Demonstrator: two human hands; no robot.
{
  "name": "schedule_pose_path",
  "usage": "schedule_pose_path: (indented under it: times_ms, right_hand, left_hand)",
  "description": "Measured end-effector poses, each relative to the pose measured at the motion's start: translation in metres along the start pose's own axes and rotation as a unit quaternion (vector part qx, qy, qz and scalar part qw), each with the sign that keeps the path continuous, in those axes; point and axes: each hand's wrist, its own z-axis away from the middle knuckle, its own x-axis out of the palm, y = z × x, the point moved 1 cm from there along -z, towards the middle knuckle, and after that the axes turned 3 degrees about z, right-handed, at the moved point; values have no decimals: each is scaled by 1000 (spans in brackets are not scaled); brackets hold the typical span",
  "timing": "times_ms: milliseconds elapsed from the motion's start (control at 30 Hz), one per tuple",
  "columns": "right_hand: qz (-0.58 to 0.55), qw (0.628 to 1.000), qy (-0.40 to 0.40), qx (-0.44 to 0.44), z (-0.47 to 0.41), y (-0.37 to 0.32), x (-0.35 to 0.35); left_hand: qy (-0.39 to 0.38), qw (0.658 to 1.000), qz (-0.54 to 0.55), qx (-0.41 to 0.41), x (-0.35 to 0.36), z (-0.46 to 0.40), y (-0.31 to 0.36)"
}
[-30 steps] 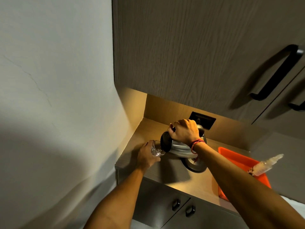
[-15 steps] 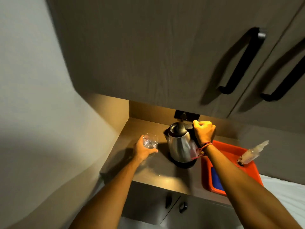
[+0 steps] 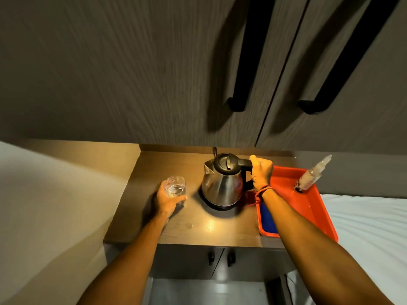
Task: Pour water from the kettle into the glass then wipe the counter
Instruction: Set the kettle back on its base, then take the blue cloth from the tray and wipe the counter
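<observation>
My right hand (image 3: 262,172) keeps its closed grip on the black handle of the steel kettle (image 3: 222,183), now upright on its base instead of tipped. My left hand (image 3: 167,200) wraps the clear glass (image 3: 175,187), water inside, on the brown tabletop (image 3: 198,230). Pouring looks done; wiping remains.

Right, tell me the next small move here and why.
Probably let go of the kettle handle: it stands upright on its base, and the glass in the left hand already holds water. That frees the right hand to reach the blue cloth-like item in the orange tray for wiping the counter.
</observation>
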Motion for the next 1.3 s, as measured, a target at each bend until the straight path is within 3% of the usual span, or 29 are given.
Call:
schedule_pose_path:
  times_ms: [300, 433, 533, 633, 733, 800, 1000, 1033, 1067, 1100, 1233, 1300]
  right_hand:
    - [-48, 998, -42, -26, 3, 7, 6]
    - [-41, 999, -28, -6, 16, 24, -13]
    - [123, 992, -36, -18, 16, 53, -40]
    - [293, 955, -29, -18, 15, 76, -74]
    - [385, 916, -35, 105, 20, 93, -102]
    - [376, 907, -82, 172, 24, 103, -114]
    - [222, 929, -160, 250, 37, 110, -126]
    - [206, 930, -162, 257, 38, 111, -126]
    - [181, 935, -158, 260, 39, 112, -127]
    - [151, 939, -154, 266, 41, 110, -127]
    - [61, 974, -70, 204, 54, 84, -127]
    - [-41, 985, -17, 167, 60, 66, -123]
  left_hand:
    - [-18, 999, -17, 39, -4, -6, 10]
    - [52, 979, -99, 172, -5, 9, 40]
    - [96, 908, -181, 365, 16, 46, 71]
    - [-21, 864, -178, 471, 68, 92, 84]
    - [-172, 836, -223, 470, 132, 131, 80]
    - [-249, 805, -286, 455, 170, 149, 76]
    - [-362, 640, -566, 373, 211, 158, 51]
    - [-371, 632, -574, 365, 212, 156, 46]
    - [-378, 640, -566, 356, 208, 156, 45]
    - [-380, 675, -537, 334, 206, 155, 42]
    - [-332, 871, -272, 238, 177, 176, 71]
    - [-323, 927, -119, 151, 153, 198, 100]
